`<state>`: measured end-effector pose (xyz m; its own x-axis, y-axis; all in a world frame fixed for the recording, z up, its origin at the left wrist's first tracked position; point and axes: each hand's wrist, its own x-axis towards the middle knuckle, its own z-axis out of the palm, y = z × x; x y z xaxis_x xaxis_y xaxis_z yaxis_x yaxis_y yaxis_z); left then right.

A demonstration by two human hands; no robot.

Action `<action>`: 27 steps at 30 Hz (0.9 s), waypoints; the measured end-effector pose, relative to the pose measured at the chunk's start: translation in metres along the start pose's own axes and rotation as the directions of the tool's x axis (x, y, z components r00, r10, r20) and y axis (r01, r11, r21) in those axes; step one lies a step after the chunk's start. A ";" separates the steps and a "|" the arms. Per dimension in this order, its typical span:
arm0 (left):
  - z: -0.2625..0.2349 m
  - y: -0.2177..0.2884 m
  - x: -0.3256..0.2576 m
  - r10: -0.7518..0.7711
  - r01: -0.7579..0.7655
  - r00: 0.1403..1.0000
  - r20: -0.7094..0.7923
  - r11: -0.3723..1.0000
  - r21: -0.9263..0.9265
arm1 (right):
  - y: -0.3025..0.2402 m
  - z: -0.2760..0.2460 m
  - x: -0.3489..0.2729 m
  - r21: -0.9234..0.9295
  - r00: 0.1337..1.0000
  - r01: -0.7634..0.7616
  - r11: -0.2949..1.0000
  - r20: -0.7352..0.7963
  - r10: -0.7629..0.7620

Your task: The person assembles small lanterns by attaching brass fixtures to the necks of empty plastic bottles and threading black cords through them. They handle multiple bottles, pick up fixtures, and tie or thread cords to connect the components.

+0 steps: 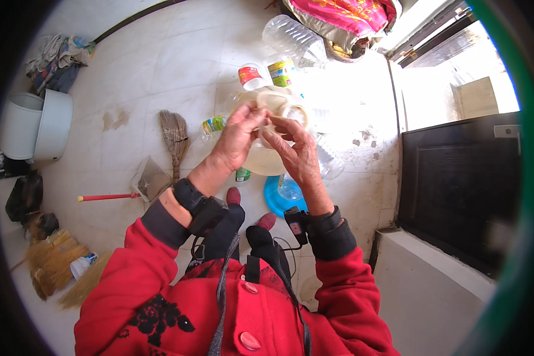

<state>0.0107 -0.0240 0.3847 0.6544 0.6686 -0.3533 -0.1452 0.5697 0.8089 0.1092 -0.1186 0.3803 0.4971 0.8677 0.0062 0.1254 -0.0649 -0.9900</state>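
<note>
A cream, translucent plastic jug (262,163) with a looped handle is in front of me, partly covered by my hands. My left hand (237,135) is closed, its thumb and fingers pinching at the upper part of the jug. From the other side my right hand (299,151) bends its fingers in to the same spot, and the fingertips of both hands nearly meet. What exactly lies between the fingertips is hard to make out. Around the jug lie clear bottles, one with a red label (250,76) and one with a green-yellow label (282,71).
Below the jug sits a blue basin (273,199). A large clear bottle (293,38) lies beyond, beside a bag with pink cloth (353,15). To the left are a broom (175,136), a red-handled dustpan (151,178) and a white bucket (53,124). A dark door (451,184) stands right.
</note>
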 end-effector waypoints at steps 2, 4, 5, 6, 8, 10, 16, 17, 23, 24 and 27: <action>0.010 -0.011 -0.002 -0.054 0.055 0.995 0.084 0.998 -0.007 | 0.004 -0.003 -0.004 0.033 0.999 -0.001 0.999 0.041 -0.001; 0.017 -0.016 -0.004 -0.083 0.067 0.986 0.145 0.992 0.108 | 0.011 -0.009 -0.007 0.012 0.990 -0.123 0.992 0.072 0.122; 0.021 -0.019 -0.006 -0.118 0.098 0.976 0.185 0.989 0.114 | 0.015 -0.010 -0.009 0.155 0.990 -0.124 0.980 0.082 0.113; 0.026 -0.024 -0.007 -0.169 0.146 0.964 0.204 0.981 0.126 | 0.020 -0.011 -0.012 0.319 0.990 -0.134 0.938 0.091 0.111; 0.032 -0.029 -0.007 -0.231 0.183 0.944 0.236 0.961 0.209 | 0.030 -0.024 -0.014 0.331 0.965 -0.260 0.907 0.059 0.255; 0.030 -0.035 -0.006 -0.218 0.128 0.940 0.263 0.939 0.320 | 0.039 -0.036 -0.015 0.349 0.931 -0.351 0.869 0.030 0.364; -0.036 -0.043 0.010 -0.222 0.204 0.974 0.054 0.951 0.231 | 0.071 -0.066 0.000 0.345 0.924 -0.289 0.893 -0.142 0.354; -0.051 -0.041 0.015 -0.269 0.271 0.962 -0.036 0.952 0.145 | 0.078 -0.067 0.001 0.353 0.899 -0.324 0.878 -0.172 0.402; -0.148 -0.022 0.040 -0.289 0.277 0.946 -0.147 0.956 -0.093 | 0.128 -0.054 -0.002 0.474 0.727 -0.398 0.786 -0.360 0.585; -0.166 -0.014 0.044 -0.300 0.283 0.942 -0.151 0.951 -0.124 | 0.133 -0.050 0.000 0.532 0.670 -0.388 0.753 -0.397 0.627; -0.220 0.017 0.061 -0.305 0.274 0.934 -0.189 0.946 -0.175 | 0.142 -0.035 0.008 0.641 0.542 -0.359 0.679 -0.449 0.710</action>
<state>-0.1146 0.1319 0.2737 0.5152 0.5406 -0.6650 -0.0881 0.8052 0.5864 0.1608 -0.1381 0.2445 0.7439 0.2033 -0.6366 -0.6435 -0.0392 -0.7645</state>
